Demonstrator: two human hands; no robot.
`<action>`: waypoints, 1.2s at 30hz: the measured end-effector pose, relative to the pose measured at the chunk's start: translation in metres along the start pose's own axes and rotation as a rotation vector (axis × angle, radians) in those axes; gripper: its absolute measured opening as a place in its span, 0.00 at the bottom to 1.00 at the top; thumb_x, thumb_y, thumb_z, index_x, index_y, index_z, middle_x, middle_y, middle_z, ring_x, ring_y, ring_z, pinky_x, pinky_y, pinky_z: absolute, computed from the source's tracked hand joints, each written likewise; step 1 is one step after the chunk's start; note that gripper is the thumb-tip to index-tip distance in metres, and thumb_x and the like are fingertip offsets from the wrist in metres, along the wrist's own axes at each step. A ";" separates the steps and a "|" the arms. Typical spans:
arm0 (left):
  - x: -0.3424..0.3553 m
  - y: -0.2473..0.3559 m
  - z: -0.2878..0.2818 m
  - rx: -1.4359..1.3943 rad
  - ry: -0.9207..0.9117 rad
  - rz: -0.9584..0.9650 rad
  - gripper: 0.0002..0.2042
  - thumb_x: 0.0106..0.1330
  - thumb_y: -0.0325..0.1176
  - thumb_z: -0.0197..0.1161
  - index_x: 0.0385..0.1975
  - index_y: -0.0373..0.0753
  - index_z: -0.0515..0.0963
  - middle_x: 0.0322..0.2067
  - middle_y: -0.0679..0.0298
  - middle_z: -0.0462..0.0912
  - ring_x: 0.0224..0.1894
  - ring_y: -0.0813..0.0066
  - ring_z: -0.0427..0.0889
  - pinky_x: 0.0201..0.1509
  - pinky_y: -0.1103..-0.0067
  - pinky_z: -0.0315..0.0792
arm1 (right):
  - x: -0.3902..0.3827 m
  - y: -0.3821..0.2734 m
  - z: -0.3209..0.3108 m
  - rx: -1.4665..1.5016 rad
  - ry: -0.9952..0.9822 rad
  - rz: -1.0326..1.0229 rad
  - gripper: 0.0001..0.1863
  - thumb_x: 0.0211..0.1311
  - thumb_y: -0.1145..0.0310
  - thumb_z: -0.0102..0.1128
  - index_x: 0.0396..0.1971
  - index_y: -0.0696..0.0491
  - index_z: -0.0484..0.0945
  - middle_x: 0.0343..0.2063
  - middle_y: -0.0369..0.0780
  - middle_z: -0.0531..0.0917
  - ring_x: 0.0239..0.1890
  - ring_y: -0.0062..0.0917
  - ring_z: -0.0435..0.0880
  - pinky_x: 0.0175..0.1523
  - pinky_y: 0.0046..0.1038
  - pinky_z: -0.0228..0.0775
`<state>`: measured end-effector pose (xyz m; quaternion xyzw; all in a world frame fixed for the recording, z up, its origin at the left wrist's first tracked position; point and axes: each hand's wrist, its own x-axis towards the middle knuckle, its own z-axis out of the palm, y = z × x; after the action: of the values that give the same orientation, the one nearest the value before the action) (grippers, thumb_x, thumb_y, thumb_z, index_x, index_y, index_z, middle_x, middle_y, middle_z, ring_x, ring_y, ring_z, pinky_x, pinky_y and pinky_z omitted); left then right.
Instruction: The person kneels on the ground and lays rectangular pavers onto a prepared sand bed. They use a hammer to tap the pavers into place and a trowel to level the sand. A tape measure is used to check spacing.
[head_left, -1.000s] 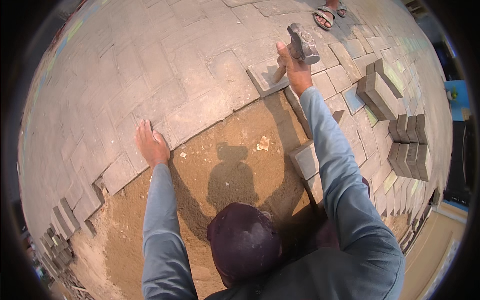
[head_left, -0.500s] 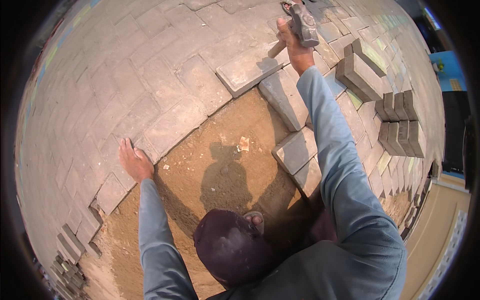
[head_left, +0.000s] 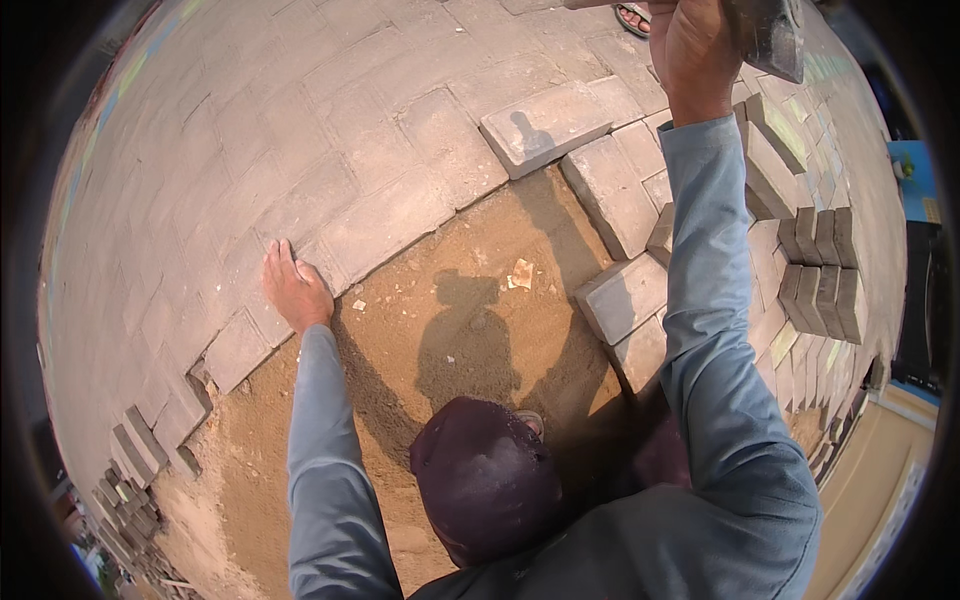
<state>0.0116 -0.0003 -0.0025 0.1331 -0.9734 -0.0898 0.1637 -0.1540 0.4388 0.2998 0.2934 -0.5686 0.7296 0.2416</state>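
Observation:
My left hand (head_left: 298,288) rests open, fingers stretched, on the laid grey pavers (head_left: 380,222) at the edge of a bare sand bed (head_left: 400,340). At the top of the picture my right hand (head_left: 695,55) grips a metal hammer (head_left: 770,35), raised and partly cut off. Below it a thick paver (head_left: 545,130) sits slightly proud of its neighbours, with a shadow across it. Two more raised blocks (head_left: 608,193) (head_left: 620,300) lie along the sand's right border. My bent knee (head_left: 485,480), in dark maroon cloth, is between my forearms, with toes showing behind it.
Stacked pavers (head_left: 815,275) and leaning blocks (head_left: 760,175) stand on the right. A pile of small blocks (head_left: 125,515) is at the lower left. Another person's sandalled foot (head_left: 630,20) shows at the top. A beige structure (head_left: 870,490) borders the right rim.
My right hand has swung up and to the right with the hammer, out toward the picture's top edge. My left hand stays on the pavers while the view has shifted slightly.

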 end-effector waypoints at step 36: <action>0.006 0.009 0.002 -0.011 0.023 0.014 0.24 0.74 0.34 0.49 0.69 0.44 0.69 0.73 0.60 0.66 0.76 0.57 0.60 0.81 0.61 0.48 | -0.109 0.072 0.010 -0.522 0.262 0.293 0.16 0.69 0.56 0.70 0.31 0.50 0.75 0.26 0.29 0.76 0.34 0.16 0.76 0.44 0.27 0.72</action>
<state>0.0036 0.0072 -0.0007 0.1263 -0.9718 -0.0923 0.1763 -0.1245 0.4103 0.1752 0.0400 -0.7367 0.6178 0.2721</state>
